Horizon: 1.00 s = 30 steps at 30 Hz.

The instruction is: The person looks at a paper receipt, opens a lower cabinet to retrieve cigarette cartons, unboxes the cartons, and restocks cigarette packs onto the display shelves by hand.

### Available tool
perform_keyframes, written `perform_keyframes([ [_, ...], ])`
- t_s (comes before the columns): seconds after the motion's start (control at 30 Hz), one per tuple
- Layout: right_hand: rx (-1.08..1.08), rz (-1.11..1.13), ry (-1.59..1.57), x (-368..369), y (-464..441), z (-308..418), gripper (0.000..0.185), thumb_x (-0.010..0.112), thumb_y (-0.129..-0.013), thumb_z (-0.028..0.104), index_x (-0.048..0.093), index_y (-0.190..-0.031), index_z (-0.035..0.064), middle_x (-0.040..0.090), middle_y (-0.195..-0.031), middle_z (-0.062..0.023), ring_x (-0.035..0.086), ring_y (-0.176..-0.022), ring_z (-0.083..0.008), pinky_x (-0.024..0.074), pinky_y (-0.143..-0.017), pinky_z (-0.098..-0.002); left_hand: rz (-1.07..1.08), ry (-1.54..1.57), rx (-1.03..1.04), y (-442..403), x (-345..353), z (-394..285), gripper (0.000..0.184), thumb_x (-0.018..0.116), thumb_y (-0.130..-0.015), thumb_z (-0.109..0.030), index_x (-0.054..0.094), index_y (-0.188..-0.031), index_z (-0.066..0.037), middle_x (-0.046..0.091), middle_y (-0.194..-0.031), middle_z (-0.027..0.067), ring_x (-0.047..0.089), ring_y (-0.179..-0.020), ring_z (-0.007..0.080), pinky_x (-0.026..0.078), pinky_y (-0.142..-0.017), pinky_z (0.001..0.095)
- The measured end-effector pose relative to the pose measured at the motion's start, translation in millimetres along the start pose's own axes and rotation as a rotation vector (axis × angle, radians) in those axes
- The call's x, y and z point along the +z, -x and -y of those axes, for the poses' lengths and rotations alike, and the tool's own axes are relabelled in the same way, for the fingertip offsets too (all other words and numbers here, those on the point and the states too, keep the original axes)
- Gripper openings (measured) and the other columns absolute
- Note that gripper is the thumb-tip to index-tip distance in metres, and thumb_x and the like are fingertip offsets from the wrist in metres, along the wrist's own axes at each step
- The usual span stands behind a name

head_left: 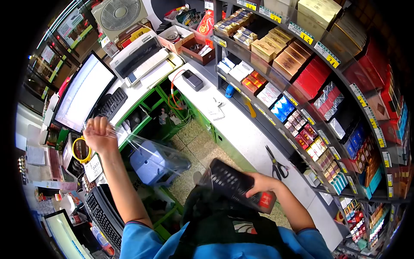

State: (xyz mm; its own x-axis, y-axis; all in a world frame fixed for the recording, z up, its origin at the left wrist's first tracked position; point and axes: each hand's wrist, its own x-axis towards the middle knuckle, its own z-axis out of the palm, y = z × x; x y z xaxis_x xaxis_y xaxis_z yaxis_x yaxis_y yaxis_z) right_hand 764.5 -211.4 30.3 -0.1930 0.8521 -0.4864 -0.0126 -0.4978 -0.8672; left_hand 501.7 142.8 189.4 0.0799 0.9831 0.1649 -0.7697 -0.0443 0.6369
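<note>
My left hand (100,134) is raised at the left beside the monitor, its fingers closed on a strip of clear plastic film (148,146). The film stretches from that hand down to the right, across a blue plastic stool (146,162). Close to my body, my right hand (263,184) grips a black box (228,181) with pale printing and a red patch at its near end. The box is tilted, and I cannot tell whether the film touches it. Black-handled scissors (278,167) lie on the white counter, beyond my right hand.
Shelves of small packs (302,134) with price tags rise along the right. On the left stand a monitor (86,93), a keyboard (110,103), a yellow ring (79,150) and a printer (140,56). A dark device (192,80) sits on the white counter (241,134).
</note>
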Motion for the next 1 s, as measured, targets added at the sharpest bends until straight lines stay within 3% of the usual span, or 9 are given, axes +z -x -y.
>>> perform_keyframes([
  [0.27,0.030,-0.497,-0.507,-13,79,-79,0.071,0.082,-0.056,0.014,0.047,-0.117,0.0002,0.058,-0.105,-0.0061,0.054,-0.098,-0.0159,0.0415,-0.088,-0.0283,-0.205,-0.777,0.017,-17,-118,21,0.027,0.037,-0.087,-0.026,0.042,-0.063,-0.015,0.040,-0.057,-0.0041,0.036,-0.046,0.0056,0.027,-0.042,0.0193],
  [0.33,0.001,-0.457,-0.540,-8,77,-88,0.073,0.080,-0.059,0.016,0.044,-0.121,0.0010,0.057,-0.107,-0.0065,0.053,-0.099,-0.0168,0.0413,-0.089,-0.0297,0.018,-0.748,-0.549,5,-196,84,0.013,0.053,-0.084,-0.025,0.054,-0.083,-0.012,0.050,-0.067,-0.0029,0.047,-0.058,0.0084,0.038,-0.052,0.0210],
  [0.47,0.033,-0.433,-0.586,16,59,-63,0.066,0.078,-0.063,0.019,0.047,-0.117,-0.0004,0.057,-0.106,-0.0073,0.054,-0.095,-0.0163,0.0425,-0.086,-0.0293,0.756,-0.598,-1.651,166,-94,117,0.064,0.051,-0.078,-0.059,0.046,-0.117,-0.008,0.046,-0.115,0.0089,0.045,-0.102,0.0224,0.042,-0.080,0.0354],
  [0.53,0.034,-0.353,-0.505,18,60,-72,0.068,0.079,-0.062,0.019,0.046,-0.118,-0.0010,0.056,-0.107,-0.0073,0.053,-0.097,-0.0161,0.0420,-0.087,-0.0290,1.270,-0.322,-1.618,189,-38,104,0.085,0.060,-0.067,-0.063,0.037,-0.124,-0.004,0.034,-0.129,0.0092,0.035,-0.115,0.0231,0.029,-0.093,0.0361],
  [0.67,0.025,-0.386,-0.494,18,72,-91,0.070,0.079,-0.062,0.019,0.044,-0.119,-0.0016,0.056,-0.108,-0.0077,0.053,-0.099,-0.0166,0.0408,-0.088,-0.0287,1.690,-0.261,-1.234,201,-23,62,0.084,0.064,-0.075,-0.046,0.023,-0.136,-0.005,0.020,-0.138,0.0190,0.014,-0.130,0.0304,0.012,-0.104,0.0415],
  [0.73,0.043,-0.373,-0.462,15,75,-94,0.070,0.079,-0.062,0.019,0.044,-0.119,-0.0017,0.056,-0.108,-0.0078,0.053,-0.099,-0.0167,0.0407,-0.088,-0.0288,1.727,-0.365,-1.314,192,-27,55,0.074,0.066,-0.078,-0.031,0.026,-0.135,-0.006,0.022,-0.137,0.0181,0.032,-0.122,0.0278,0.028,-0.098,0.0383],
  [0.77,0.059,-0.373,-0.454,12,74,-92,0.071,0.079,-0.062,0.019,0.044,-0.120,-0.0018,0.056,-0.108,-0.0080,0.053,-0.100,-0.0168,0.0406,-0.088,-0.0288,1.231,-0.143,-1.886,188,-11,41,0.065,0.067,-0.077,-0.016,0.032,-0.131,-0.004,0.029,-0.133,0.0160,0.051,-0.102,0.0208,0.042,-0.083,0.0326],
  [0.87,0.058,-0.376,-0.447,10,68,-71,0.070,0.079,-0.063,0.019,0.044,-0.120,-0.0020,0.056,-0.108,-0.0079,0.053,-0.099,-0.0165,0.0407,-0.088,-0.0289,1.575,-0.574,-1.425,160,0,42,0.042,0.065,-0.076,-0.004,0.045,-0.114,-0.005,0.054,-0.099,0.0061,0.055,-0.084,0.0120,0.045,-0.074,0.0258],
  [1.0,0.063,-0.292,-0.410,3,38,-66,0.068,0.079,-0.063,0.016,0.044,-0.119,-0.0017,0.056,-0.107,-0.0070,0.052,-0.097,-0.0139,0.0410,-0.086,-0.0272,0.857,-0.813,-0.768,100,-13,67,0.030,0.062,-0.073,0.003,0.050,-0.097,-0.009,0.053,-0.079,0.0002,0.054,-0.075,0.0114,0.046,-0.064,0.0261],
])
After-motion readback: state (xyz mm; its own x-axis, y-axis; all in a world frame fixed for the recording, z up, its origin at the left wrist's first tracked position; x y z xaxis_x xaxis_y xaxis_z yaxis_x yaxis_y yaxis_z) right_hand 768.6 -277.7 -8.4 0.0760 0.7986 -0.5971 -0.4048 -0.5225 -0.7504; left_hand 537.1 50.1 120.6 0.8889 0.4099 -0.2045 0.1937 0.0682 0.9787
